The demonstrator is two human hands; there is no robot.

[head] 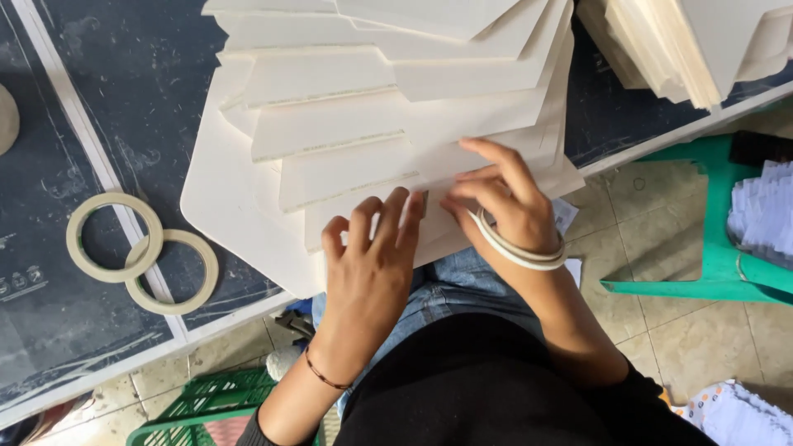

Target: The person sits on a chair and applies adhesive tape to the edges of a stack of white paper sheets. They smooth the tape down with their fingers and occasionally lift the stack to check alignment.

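Note:
A fanned stack of cream cardboard sheets [347, 124] lies on the dark table [124, 99], its near edge hanging over the table's front. My left hand [372, 264] rests on the nearest sheets with fingers curled over their edge. My right hand [500, 194] pinches the edge of a sheet just right of the left hand. A tape ring [520, 252] sits around my right hand like a bracelet. A thin dark bracelet is on my left wrist.
Two empty tape rings [140, 252] lie on the table to the left. More cream sheets [694, 41] are piled at the top right. A green plastic stool [710, 248] holding white paper stands at right; a green crate [206, 405] sits below.

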